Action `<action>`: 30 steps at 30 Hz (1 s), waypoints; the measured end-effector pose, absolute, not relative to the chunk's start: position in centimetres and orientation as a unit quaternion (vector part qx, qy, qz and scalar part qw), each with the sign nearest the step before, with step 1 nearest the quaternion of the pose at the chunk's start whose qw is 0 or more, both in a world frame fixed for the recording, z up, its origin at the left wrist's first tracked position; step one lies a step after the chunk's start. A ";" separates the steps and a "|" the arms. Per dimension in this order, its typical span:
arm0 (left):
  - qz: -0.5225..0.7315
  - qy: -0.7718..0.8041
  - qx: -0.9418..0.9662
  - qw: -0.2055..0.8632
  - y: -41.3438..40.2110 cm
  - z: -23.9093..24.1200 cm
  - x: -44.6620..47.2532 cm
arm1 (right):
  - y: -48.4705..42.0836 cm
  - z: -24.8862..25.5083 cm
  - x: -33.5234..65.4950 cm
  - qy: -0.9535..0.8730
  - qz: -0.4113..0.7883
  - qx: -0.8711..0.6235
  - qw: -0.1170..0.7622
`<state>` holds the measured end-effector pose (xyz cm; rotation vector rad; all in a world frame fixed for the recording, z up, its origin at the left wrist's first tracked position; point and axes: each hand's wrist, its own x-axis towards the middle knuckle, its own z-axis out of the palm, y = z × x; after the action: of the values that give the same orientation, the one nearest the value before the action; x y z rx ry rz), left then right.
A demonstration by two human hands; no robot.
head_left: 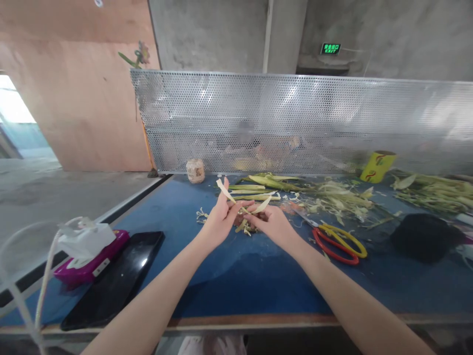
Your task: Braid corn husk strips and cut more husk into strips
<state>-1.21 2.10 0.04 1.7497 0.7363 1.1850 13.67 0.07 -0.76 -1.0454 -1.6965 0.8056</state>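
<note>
Here, left hand [219, 215], right hand [272, 222] pinch pale strips [225, 191]; yellow cylinder [377, 167] beyond (inside hidden)

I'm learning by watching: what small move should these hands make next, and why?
Perhaps the right hand could gently draw its pale leaf end outward while the left hand pinches firmly: the hands meet between it and a second pale end, and whether the ends join is hidden.

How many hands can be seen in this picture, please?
2: the left hand and the right hand, close together near the middle, above the blue table, holding pale leaf pieces. No other hand shows.
</note>
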 end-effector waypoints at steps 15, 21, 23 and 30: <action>0.438 0.176 0.715 0.516 1.1 0.2 -0.9 | 0.3 -0.4 13.7 -0.563 0.514 -0.305 0.571; 0.470 0.171 0.667 0.552 0.3 0.2 -0.2 | 0.3 -0.6 13.6 -0.520 0.542 -0.289 0.594; 0.473 0.169 0.662 0.557 0.1 0.1 0.1 | 0.4 -0.6 13.6 -0.517 0.539 -0.296 0.596; 0.462 0.179 0.679 0.541 0.0 -0.4 0.2 | 0.7 -0.5 14.1 -0.520 0.525 -0.316 0.595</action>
<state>0.17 -0.05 -0.44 1.6136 0.4265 1.0980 14.09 0.67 -0.50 -0.7352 -1.2089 1.2187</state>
